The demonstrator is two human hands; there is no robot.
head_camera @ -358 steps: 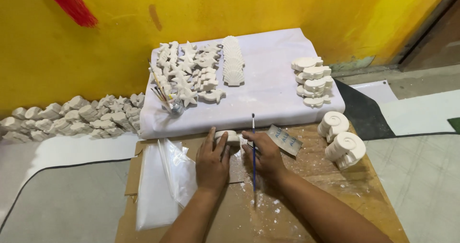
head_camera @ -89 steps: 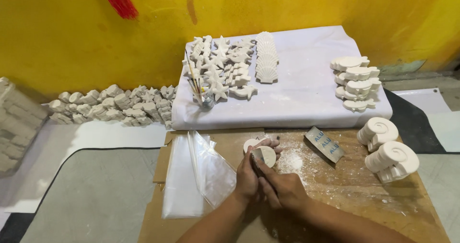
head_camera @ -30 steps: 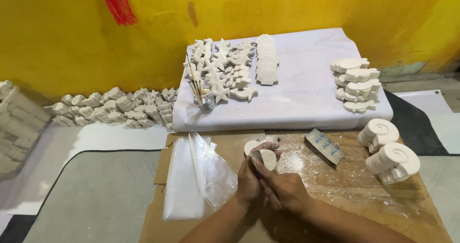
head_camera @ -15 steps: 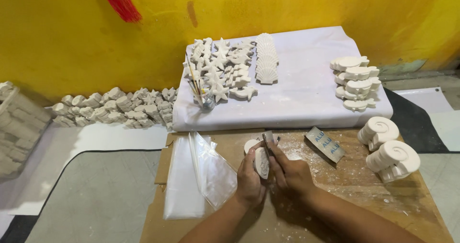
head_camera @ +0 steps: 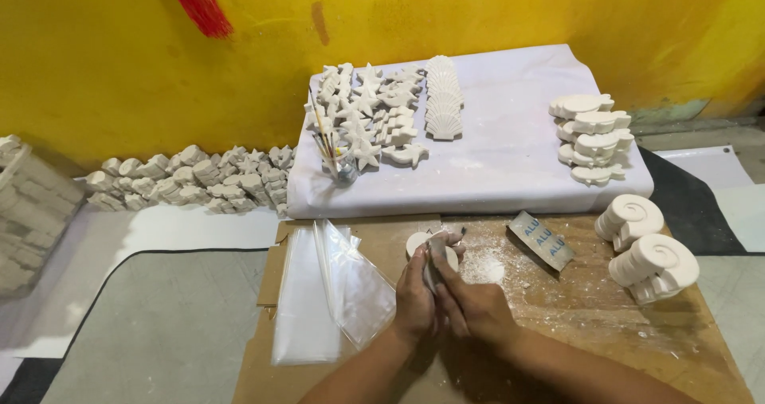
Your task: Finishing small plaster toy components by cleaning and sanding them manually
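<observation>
L hand (head_camera: 414, 296) grips white plaster piece (head_camera: 430, 249) upright to steady it, R hand (head_camera: 470, 304) pinching sanding scrap (head_camera: 437, 254) vs its face, dust falling on cardboard (head_camera: 558, 308).

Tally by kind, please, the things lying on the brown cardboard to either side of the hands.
Stacks of white spiral plaster pieces: 2
Grey flat strip: 1
Pile of clear plastic bags: 1
Total: 4
</observation>
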